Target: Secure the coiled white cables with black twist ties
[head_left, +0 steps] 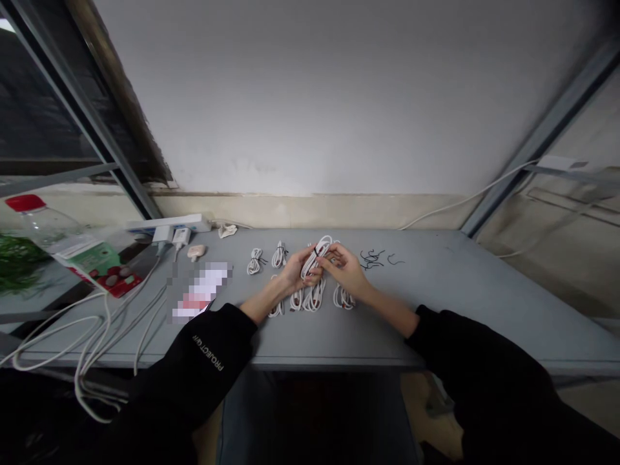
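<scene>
Left hand and right hand curl partly closed around a white cable coil, held just above the gray table. Tied cable bundles lie left; more coils lie below; loose black ties remain right.

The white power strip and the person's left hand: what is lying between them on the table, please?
Between the white power strip and the left hand, the head view shows a small pale pink object and two small coiled white cables on the grey table.

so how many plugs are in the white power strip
2: a white plug and a second white plug, side by side along the near edge of the white power strip. Others could be hidden behind them.
</scene>
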`<state>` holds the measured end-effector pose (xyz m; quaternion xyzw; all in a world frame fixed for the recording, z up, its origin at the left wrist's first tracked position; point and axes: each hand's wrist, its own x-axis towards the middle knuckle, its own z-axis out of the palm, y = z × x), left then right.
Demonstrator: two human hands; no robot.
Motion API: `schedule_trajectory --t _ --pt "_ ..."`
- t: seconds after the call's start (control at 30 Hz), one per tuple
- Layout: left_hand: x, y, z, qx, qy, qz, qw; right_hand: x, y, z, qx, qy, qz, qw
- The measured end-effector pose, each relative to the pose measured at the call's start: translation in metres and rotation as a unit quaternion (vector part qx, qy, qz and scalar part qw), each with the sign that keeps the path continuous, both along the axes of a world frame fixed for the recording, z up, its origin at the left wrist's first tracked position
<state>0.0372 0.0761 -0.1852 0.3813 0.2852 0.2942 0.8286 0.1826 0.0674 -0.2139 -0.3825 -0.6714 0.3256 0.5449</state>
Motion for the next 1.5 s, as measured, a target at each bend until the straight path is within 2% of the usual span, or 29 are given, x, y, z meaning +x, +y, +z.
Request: schedule_trajectory --t 0.13,0.3,0.47,0.6,0.8,0.9,1.1,1.23,1.5 --pt "-0.002 0.001 0.002 -0.006 0.006 -0.022 1.0 -0.002 0.003 0.0 -0.017 0.034 0.023 0.999" --pt "-0.007 0.004 0.005 0.001 0.018 -0.026 0.999 -0.003 0.009 -0.003 -0.009 0.055 0.017 0.998" --pt "-0.009 0.004 0.007 -0.012 0.012 -0.009 1.0 -0.004 0.01 -0.001 0.006 0.037 0.027 0.999" --pt "-0.01 0.005 0.007 0.0 -0.011 -0.023 1.0 -0.003 0.012 0.0 0.04 0.017 0.021 0.999" --pt "-0.01 0.008 0.005 -0.009 0.005 -0.023 1.0 -0.004 0.014 -0.006 0.015 0.034 0.05 0.998" --pt "-0.008 0.01 0.0 0.032 0.029 -0.001 0.999 -0.004 0.012 -0.006 0.064 0.026 0.021 0.997" --pt "-0.003 0.006 -0.005 0.215 0.024 0.102 0.971 -0.002 0.001 0.004 0.182 -0.088 -0.043 0.978" --pt "-0.002 0.0 -0.002 0.245 0.039 0.118 0.962 -0.002 -0.002 0.006 0.226 -0.133 -0.075 0.962" --pt "-0.003 0.002 -0.005 0.288 0.054 0.125 0.948 -0.001 0.002 0.002 0.251 -0.169 -0.095 0.948"
